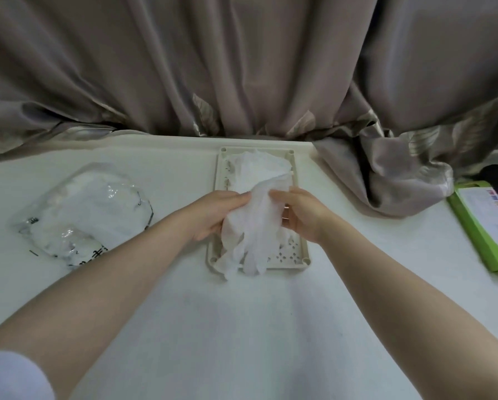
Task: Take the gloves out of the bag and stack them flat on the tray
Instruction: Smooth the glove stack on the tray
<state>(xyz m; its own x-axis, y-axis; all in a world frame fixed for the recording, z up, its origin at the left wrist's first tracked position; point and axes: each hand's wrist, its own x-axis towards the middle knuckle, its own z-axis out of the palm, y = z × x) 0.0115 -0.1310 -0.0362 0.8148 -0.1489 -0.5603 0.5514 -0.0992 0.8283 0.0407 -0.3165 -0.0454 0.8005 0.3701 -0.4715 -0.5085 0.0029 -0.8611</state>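
Both hands, the left hand [213, 215] and right hand [299, 216], pinch one thin, floppy glove [253, 226] over the tray [299, 255]; it looks light, best held by its edges.

The held glove [253, 226] hides most of the tray [302, 255]; the green box [478, 226] is cut off at the right edge

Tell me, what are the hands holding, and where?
Both hands, left hand and right hand, pinch one white glove near its upper end, above the tray.
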